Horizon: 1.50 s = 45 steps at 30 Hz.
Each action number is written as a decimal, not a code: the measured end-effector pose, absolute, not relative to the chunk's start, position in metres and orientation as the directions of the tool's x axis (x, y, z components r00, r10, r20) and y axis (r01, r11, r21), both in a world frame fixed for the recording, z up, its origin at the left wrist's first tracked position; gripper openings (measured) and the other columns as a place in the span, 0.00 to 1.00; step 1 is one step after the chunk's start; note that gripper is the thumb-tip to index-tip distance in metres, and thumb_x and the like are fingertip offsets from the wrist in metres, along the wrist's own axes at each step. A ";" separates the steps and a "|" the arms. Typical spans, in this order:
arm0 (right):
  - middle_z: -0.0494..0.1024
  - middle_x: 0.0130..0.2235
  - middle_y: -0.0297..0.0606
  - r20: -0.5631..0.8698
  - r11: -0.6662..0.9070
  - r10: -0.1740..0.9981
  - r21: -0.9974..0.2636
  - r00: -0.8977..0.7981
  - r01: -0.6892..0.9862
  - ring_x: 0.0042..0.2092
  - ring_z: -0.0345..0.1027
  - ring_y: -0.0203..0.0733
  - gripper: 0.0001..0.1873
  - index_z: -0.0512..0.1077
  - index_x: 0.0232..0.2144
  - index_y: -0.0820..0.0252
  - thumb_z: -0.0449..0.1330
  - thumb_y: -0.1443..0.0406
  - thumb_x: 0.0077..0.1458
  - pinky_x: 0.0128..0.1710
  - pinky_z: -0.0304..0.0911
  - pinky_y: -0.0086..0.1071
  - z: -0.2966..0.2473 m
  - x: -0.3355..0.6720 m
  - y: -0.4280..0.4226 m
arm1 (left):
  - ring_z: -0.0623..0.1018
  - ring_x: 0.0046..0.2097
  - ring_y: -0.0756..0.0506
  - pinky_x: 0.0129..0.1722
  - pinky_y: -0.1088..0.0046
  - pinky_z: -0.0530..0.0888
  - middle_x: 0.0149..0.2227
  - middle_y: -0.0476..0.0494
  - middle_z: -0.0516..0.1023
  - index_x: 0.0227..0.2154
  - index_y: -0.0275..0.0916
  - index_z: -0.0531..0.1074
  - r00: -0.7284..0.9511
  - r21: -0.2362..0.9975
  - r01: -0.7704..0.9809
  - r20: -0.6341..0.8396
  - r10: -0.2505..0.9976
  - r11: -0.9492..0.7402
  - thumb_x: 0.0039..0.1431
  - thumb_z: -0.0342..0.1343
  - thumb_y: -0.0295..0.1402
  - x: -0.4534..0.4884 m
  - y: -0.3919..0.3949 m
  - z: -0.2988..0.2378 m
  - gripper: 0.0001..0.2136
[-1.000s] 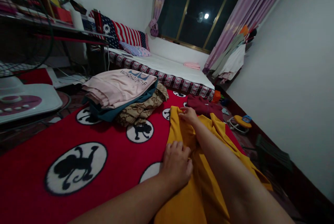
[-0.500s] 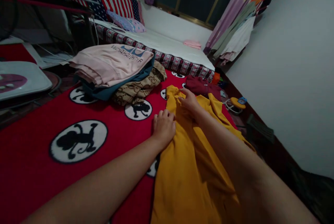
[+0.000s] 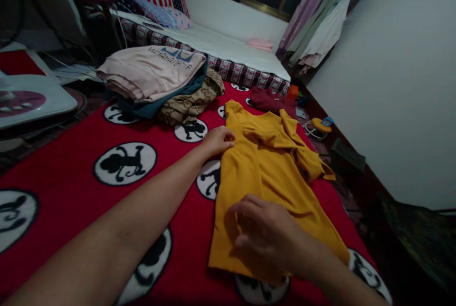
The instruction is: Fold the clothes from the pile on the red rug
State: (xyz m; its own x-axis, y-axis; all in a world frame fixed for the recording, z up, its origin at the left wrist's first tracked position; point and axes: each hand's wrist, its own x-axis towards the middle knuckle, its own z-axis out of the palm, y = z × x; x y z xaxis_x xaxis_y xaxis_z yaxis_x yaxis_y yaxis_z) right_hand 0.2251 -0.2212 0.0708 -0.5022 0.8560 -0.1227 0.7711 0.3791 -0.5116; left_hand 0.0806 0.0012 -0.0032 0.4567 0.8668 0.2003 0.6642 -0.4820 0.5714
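Observation:
A mustard-yellow long-sleeved top (image 3: 245, 173) lies spread on a red blanket (image 3: 81, 220) with black monkey figures in white circles. One of its sleeves is folded across the upper part and hangs out to the right. At the garment's left edge is my left hand (image 3: 216, 140), its fingers loosely bent and a gap showing between thumb and forefinger. Over the lower part of the cloth my right hand (image 3: 265, 230) hovers with curved fingers, thumb apart, nothing visible in its grasp.
Folded clothes are stacked at the upper left: a pale pink sweatshirt (image 3: 153, 75), a teal garment (image 3: 146, 109) and a brown patterned one (image 3: 192, 101). A maroon garment (image 3: 272, 101) lies beyond the top. A bed (image 3: 228, 40) stands under the window, and a white wall (image 3: 402, 82) rises at right.
My right hand has left the garment's far end and come back toward me over its lower part. The yellow cloth now lies flatter, its near hem in view. My left hand has shifted slightly along the edge.

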 end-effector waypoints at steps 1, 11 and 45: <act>0.74 0.39 0.35 -0.167 0.384 0.852 -0.446 -0.496 0.808 0.34 0.66 0.37 0.16 0.71 0.42 0.55 0.65 0.62 0.50 0.29 0.55 0.27 0.069 0.218 -0.229 | 0.76 0.40 0.46 0.38 0.76 0.70 0.40 0.45 0.77 0.39 0.39 0.78 0.467 0.576 0.658 0.194 0.863 -0.485 0.52 0.61 0.34 0.079 0.003 -0.003 0.11; 0.73 0.33 0.39 -0.161 0.406 0.885 -0.192 -0.437 0.894 0.26 0.62 0.35 0.11 0.72 0.33 0.61 0.53 0.76 0.52 0.25 0.48 0.31 0.027 0.188 -0.230 | 0.76 0.41 0.44 0.39 0.73 0.70 0.39 0.45 0.79 0.33 0.41 0.78 0.435 0.494 0.727 0.205 0.877 -0.477 0.54 0.59 0.35 0.083 -0.005 -0.002 0.06; 0.76 0.29 0.34 -0.025 0.192 0.969 -0.557 -0.247 0.808 0.30 0.67 0.36 0.07 0.74 0.30 0.58 0.56 0.70 0.53 0.29 0.57 0.27 0.043 0.247 -0.191 | 0.76 0.39 0.46 0.44 0.72 0.71 0.40 0.42 0.75 0.45 0.38 0.76 0.327 0.571 0.684 0.316 0.891 -0.453 0.53 0.58 0.28 0.075 0.006 0.000 0.14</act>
